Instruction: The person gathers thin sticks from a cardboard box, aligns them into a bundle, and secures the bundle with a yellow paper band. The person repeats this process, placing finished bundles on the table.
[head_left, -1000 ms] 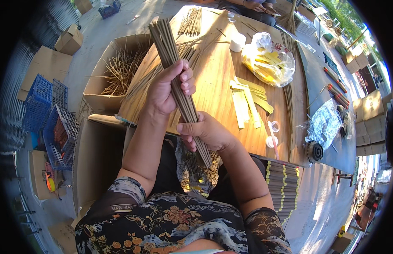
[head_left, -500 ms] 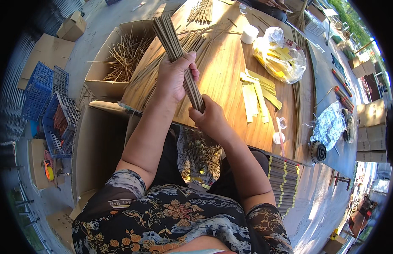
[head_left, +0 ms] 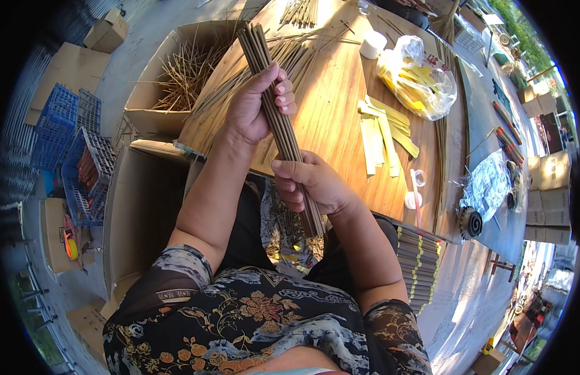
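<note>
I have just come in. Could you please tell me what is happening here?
A seated person is holding a bundle of thin brown sticks in both hands. The left hand grips it higher up and the right hand nearer its lower end. The bundle is tilted, at the near edge of a wooden table. On the table lie yellow strips, and a clear bag with more yellow pieces inside. To the left, a cardboard box holds loose sticks.

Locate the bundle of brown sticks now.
In the head view, the bundle of brown sticks slants through the centre, top end leaning left, held by the left grip above and the right grip below, overlapping the near edge of the wooden table.
</note>
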Tool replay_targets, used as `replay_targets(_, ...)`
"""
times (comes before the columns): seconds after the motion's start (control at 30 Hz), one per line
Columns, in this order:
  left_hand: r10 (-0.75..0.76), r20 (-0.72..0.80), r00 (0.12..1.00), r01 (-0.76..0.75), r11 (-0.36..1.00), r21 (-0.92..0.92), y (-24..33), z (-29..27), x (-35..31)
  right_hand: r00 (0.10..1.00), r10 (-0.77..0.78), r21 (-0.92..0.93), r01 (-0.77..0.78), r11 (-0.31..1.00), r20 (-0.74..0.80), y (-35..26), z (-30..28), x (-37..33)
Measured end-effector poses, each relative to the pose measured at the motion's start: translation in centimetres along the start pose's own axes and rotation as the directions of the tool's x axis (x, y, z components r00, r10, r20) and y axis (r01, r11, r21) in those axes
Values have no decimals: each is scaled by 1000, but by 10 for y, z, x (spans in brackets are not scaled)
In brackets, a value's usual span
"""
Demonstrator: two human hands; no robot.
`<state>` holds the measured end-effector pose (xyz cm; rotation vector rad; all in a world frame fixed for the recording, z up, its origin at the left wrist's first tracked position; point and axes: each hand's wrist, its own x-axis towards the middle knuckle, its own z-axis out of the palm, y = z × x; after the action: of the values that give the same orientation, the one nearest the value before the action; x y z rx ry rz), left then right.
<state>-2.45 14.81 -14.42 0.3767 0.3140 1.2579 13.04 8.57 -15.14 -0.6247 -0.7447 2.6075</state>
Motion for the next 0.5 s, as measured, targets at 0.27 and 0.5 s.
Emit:
replay_targets(0.27,56,-23,998,-51,984,173,-2,4,-3,980,-113,-326,53,944,-166,5,3,4)
replay_targets(0.5,183,-241,953,-93,935,342,-5,4,-3,940,-246,-497,102,862,-234,7,-2,10)
